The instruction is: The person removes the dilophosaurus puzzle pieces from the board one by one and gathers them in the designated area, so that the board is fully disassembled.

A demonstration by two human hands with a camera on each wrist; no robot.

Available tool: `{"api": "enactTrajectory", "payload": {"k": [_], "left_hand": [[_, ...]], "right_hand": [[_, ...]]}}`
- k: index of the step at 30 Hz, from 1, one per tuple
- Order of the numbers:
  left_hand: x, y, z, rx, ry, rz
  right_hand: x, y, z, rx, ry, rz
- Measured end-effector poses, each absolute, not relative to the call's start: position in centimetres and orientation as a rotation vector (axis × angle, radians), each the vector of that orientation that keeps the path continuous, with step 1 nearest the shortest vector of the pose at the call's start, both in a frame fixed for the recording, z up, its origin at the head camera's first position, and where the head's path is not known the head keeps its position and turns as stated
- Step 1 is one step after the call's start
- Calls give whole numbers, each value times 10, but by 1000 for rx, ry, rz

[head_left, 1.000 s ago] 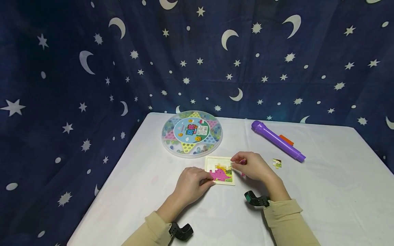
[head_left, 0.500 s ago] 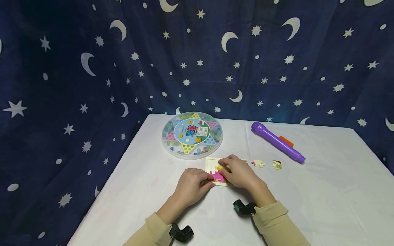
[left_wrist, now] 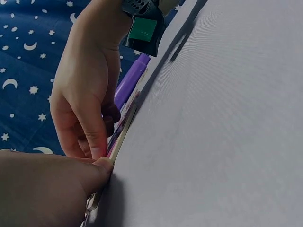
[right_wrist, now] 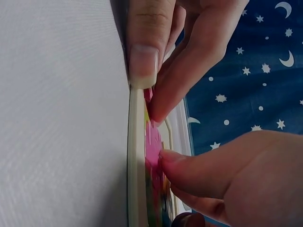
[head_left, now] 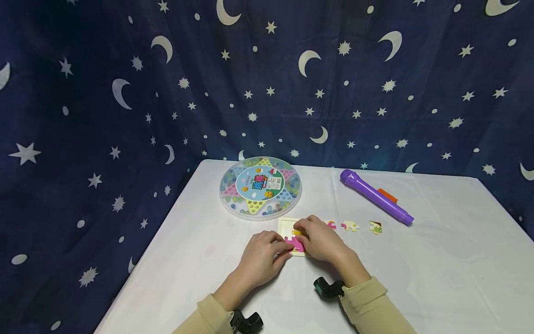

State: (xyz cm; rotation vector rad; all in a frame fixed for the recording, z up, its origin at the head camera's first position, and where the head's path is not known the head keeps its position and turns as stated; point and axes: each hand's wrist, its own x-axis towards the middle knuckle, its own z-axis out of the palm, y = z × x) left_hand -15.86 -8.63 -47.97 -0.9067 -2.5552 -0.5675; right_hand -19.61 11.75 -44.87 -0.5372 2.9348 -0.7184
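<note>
Meanwhile, on the white tabletop [head_left: 438,260], a small puzzle tray [head_left: 288,226] lies flat between two hands: the left hand [head_left: 263,262] steadies its near-left edge with bent fingers, the right hand [head_left: 321,241] presses a pink piece [head_left: 295,243] down into it.

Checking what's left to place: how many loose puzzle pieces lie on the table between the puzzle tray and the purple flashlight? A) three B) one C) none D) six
A: three loose puzzle pieces lie in a row on the white table, right of the puzzle tray and short of the purple flashlight.
</note>
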Motion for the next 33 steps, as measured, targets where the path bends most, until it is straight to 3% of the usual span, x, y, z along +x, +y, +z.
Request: {"api": "enactTrajectory", "payload": {"k": [33], "left_hand": [[-156,-83,-482,-895,-2527,-631]], "right_hand": [[-197,116,-450,-539,2980,-764]]}}
